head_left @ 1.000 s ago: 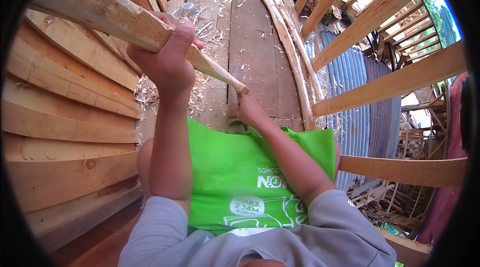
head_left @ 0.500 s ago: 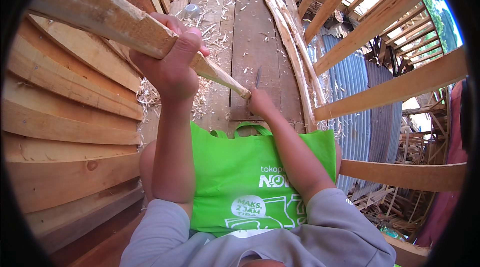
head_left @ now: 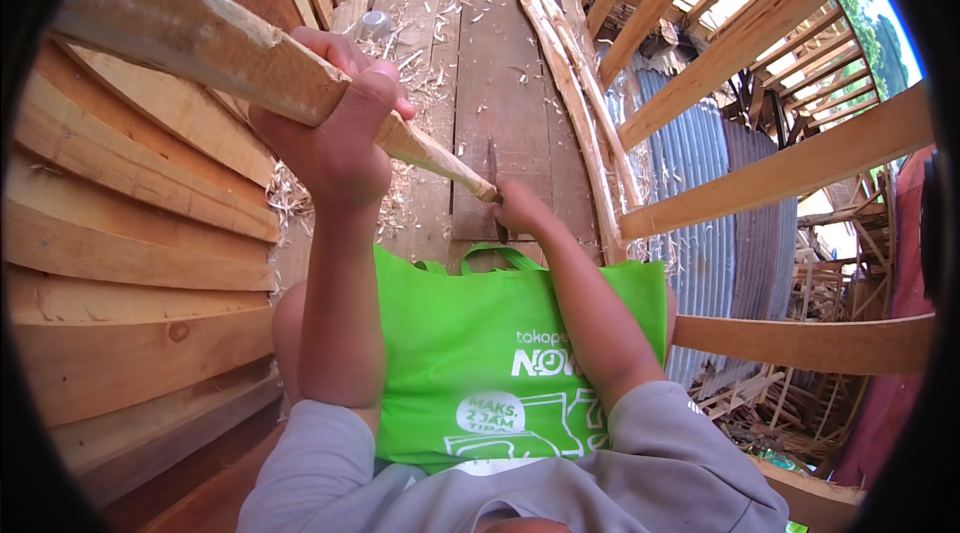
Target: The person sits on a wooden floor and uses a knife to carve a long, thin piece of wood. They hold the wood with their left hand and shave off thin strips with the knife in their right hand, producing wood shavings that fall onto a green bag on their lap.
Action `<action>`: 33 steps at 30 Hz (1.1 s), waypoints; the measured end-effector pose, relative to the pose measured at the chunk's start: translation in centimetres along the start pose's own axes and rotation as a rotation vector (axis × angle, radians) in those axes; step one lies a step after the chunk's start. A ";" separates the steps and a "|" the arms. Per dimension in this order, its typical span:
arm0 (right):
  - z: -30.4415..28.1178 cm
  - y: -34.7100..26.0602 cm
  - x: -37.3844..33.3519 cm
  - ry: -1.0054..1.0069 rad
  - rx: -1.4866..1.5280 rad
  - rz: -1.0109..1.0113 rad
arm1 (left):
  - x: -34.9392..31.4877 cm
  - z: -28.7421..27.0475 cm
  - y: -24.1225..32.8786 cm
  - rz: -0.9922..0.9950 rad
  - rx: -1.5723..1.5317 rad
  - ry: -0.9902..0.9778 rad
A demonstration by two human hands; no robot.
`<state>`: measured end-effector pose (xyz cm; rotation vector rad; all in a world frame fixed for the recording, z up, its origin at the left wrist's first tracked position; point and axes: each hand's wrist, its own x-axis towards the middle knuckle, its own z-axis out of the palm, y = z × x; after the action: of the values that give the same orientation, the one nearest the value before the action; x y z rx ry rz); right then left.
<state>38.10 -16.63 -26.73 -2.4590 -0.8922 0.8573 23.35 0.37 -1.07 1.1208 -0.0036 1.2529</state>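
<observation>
A long pale wooden pole (head_left: pixel 215 53) slants from the upper left down toward the middle, its bark stripped and its thin end low. My left hand (head_left: pixel 340 138) is closed round its thicker part, thumb on top. At the thin end, my right hand (head_left: pixel 521 208) is closed on a knife (head_left: pixel 491 157), whose narrow dark blade points away from me past the pole's tip. The fist hides most of the knife's handle. Over my lap lies a green cloth bag (head_left: pixel 440 333) with white print, below both hands.
Two peeled poles (head_left: pixel 565 68) lie lengthwise on the plank floor (head_left: pixel 500 83) at the right. Curled wood shavings (head_left: pixel 290 188) gather along the plank wall (head_left: pixel 130 243) on the left. A clear glass (head_left: pixel 375 25) stands farther off. Slatted railing (head_left: pixel 780 168) and corrugated metal sheets (head_left: pixel 690 173) border the right.
My right hand and the knife have shifted slightly, the blade now more upright in view. The left hand keeps its hold on the pole. The whole view has drifted a little.
</observation>
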 end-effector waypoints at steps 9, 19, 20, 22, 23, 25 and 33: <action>4.5 6.2 2.0 -0.008 -0.608 -0.006 | -0.5 1.6 0.5 -0.011 -0.105 -0.023; 2.4 -2.4 -3.1 0.362 -0.112 0.219 | -0.3 2.8 -1.4 0.002 0.305 0.105; 2.6 -1.7 -2.9 0.378 -0.087 0.222 | -0.4 3.1 -2.0 -0.013 0.301 0.081; 3.9 -0.4 -2.0 0.361 -0.145 0.168 | -0.4 3.4 -3.2 -0.028 0.308 0.043; 4.7 0.4 -1.6 0.354 -0.174 0.148 | -0.8 3.6 -3.8 -0.053 0.307 0.016; 6.0 0.6 -1.3 0.412 -0.222 0.083 | -1.3 4.1 -4.5 -0.094 0.313 -0.031; 5.1 -3.9 -0.7 0.206 -0.010 -0.327 | -1.9 4.9 -4.5 -0.102 0.390 -0.035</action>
<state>32.61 -13.52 -28.11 -2.2688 -1.1775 0.4780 28.61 -3.81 -2.62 1.4586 0.2787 1.1706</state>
